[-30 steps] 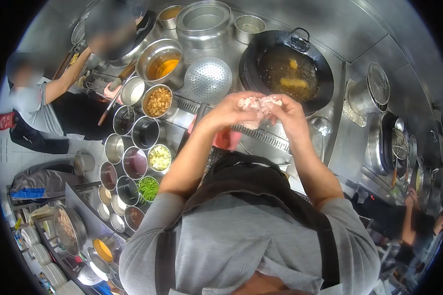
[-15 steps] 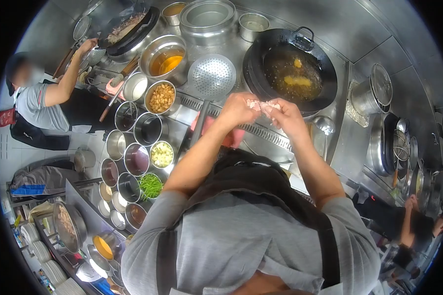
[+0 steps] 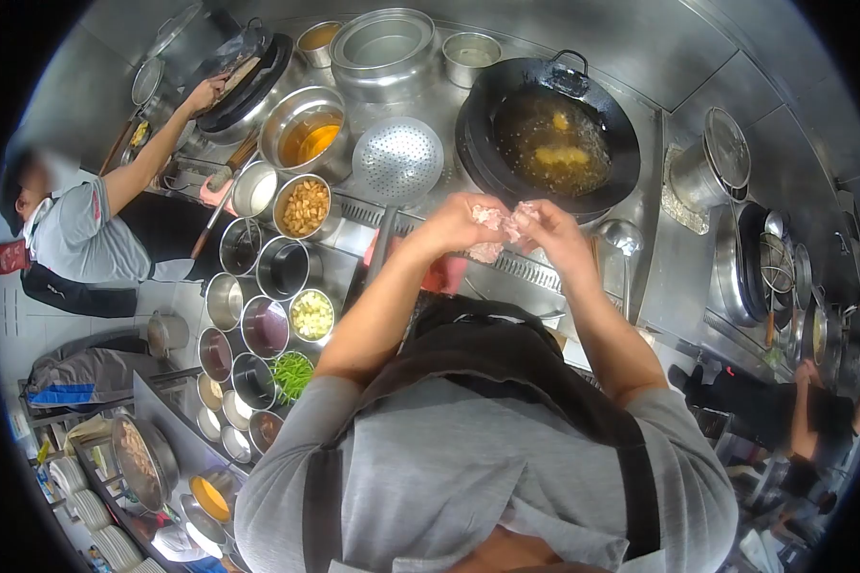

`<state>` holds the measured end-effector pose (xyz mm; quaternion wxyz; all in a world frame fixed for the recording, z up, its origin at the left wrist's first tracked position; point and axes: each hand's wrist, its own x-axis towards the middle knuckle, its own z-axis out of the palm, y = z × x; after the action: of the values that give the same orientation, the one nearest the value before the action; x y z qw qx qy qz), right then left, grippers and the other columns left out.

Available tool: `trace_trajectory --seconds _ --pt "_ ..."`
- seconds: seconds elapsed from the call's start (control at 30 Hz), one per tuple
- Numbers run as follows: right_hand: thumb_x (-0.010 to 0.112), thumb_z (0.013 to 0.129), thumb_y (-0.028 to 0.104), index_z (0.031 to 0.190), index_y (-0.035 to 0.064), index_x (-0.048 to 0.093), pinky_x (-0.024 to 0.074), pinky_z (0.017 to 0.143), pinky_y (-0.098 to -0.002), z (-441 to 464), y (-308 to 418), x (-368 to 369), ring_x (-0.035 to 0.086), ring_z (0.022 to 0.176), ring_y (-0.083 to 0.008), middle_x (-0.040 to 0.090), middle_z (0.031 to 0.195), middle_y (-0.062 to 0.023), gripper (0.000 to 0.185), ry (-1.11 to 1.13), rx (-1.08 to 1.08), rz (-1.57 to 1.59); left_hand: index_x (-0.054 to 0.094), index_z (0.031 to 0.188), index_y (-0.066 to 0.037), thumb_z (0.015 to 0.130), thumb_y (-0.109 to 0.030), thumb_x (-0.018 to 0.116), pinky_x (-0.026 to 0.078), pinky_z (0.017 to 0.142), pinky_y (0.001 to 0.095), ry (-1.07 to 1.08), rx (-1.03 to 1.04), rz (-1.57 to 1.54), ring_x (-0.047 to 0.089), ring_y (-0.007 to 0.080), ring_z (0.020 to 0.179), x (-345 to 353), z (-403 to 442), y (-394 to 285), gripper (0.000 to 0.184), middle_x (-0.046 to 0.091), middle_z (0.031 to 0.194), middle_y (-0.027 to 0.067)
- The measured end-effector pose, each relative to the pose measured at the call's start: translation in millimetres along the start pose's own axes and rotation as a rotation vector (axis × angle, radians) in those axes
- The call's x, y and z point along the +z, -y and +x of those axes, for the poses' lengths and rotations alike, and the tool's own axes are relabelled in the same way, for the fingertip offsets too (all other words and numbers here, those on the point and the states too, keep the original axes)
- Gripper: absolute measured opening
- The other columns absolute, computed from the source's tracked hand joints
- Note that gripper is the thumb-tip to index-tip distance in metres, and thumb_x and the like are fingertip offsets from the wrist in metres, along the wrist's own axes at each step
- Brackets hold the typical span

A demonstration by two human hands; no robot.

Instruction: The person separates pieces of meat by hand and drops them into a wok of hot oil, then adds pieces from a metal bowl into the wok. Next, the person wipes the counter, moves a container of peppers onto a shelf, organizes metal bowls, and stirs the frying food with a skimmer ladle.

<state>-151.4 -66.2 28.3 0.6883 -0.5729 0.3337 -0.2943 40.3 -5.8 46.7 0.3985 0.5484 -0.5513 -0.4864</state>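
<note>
My left hand point(image 3: 457, 225) and my right hand point(image 3: 552, 236) are close together in front of the wok point(image 3: 631, 158). Between them is pale pink raw meat point(image 3: 487, 250), coated and lumpy. The left fingers are wrapped round most of it, and a piece hangs below that hand. My right fingers pinch the end of the meat. Hot oil point(image 3: 521, 129) bubbles in the black wok, with golden frying pieces point(image 3: 562, 155) floating in it.
A perforated strainer point(image 3: 397, 158) lies left of the wok, beside a pot of orange liquid point(image 3: 339, 95). Several metal containers stand at left, with browned cubes point(image 3: 306, 207) and green scallions point(image 3: 291, 374). A ladle point(image 3: 621, 237) rests at right. A co-worker point(image 3: 96, 229) reaches to another wok at far left.
More of the meat now shows, and a piece hangs under my left hand. The view has shifted slightly. The co-worker at left has stretched an arm further towards their wok.
</note>
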Motion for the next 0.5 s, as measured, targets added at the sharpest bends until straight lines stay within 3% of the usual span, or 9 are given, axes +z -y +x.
trace_trajectory --seconds 0.13,0.27,0.33,0.5 --pt "0.065 0.086 0.02 0.097 0.001 0.059 0.0472 0.052 -0.0224 0 -3 5 0.057 0.06 -0.0085 0.061 0.074 -0.0029 0.022 0.008 0.012 0.007 0.068 0.089 -0.002 0.067 -0.01 0.072 0.049 0.069 0.0282 -0.014 0.153 0.094 0.062 0.0136 0.072 5 3 6 0.024 0.067 0.079 0.0046" --pt "0.064 0.083 0.012 0.091 -0.0003 0.061 0.0458 0.049 -0.0217 -5 8 -4 0.055 0.052 -0.0081 0.06 0.065 -0.003 0.015 0.065 0.077 -0.229 0.069 0.088 -0.003 0.066 -0.011 0.072 0.05 0.069 0.0284 -0.142 0.068 0.321 0.063 0.014 0.073 0 1 9 0.023 0.068 0.08 0.0061" --pt "0.063 0.082 0.01 0.09 -0.0003 0.061 0.0456 0.049 -0.0214 -7 7 -11 0.055 0.051 -0.0079 0.06 0.063 -0.0028 0.014 0.058 0.109 -0.188 0.07 0.088 -0.005 0.065 -0.013 0.072 0.05 0.069 0.0293 -0.208 0.096 0.36 0.064 0.0154 0.073 -1 4 17 0.024 0.068 0.079 0.0074" --pt "0.065 0.08 0.011 0.089 0.0003 0.062 0.0456 0.049 -0.0212 -10 7 -8 0.055 0.051 -0.0078 0.059 0.062 -0.0022 0.014 -0.007 0.103 -0.122 0.07 0.088 -0.005 0.065 -0.013 0.071 0.05 0.069 0.0296 -0.189 0.069 0.178 0.064 0.016 0.073 -4 4 21 0.024 0.068 0.081 0.0074"
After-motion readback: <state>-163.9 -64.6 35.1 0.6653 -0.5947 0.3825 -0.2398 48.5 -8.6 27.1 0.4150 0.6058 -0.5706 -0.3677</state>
